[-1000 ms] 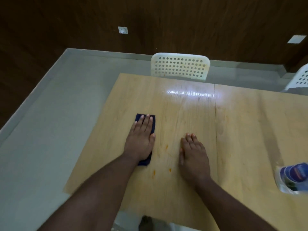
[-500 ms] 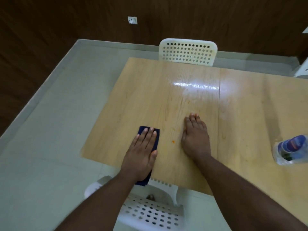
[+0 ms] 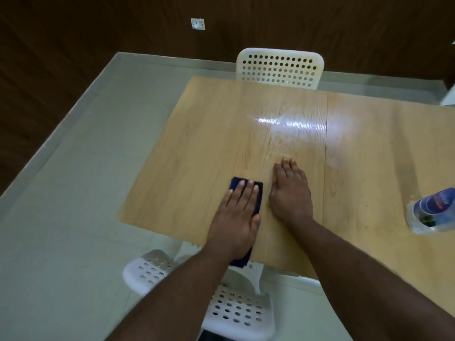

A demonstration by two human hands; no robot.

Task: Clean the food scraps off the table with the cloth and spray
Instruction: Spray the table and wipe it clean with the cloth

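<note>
both hands lie flat with straight fingers at lower centre. left hand (image 3: 235, 217) presses the dark blue cloth (image 3: 257, 195) on the table (image 3: 197, 156). right hand (image 3: 290, 193) rests bare just beside it, holding nothing.

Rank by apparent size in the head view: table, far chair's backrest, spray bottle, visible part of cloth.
1. table
2. far chair's backrest
3. spray bottle, cut off by the frame edge
4. cloth, mostly hidden under the left hand

A dim room with dark wood-panelled walls (image 3: 73, 45) bearing a white wall socket (image 3: 197, 23); a pale grey-green floor (image 3: 61, 217); a white perforated chair (image 3: 279, 68) at the far table edge; another white perforated chair (image 3: 229, 308) near the camera; ceiling light glare on wood.
</note>
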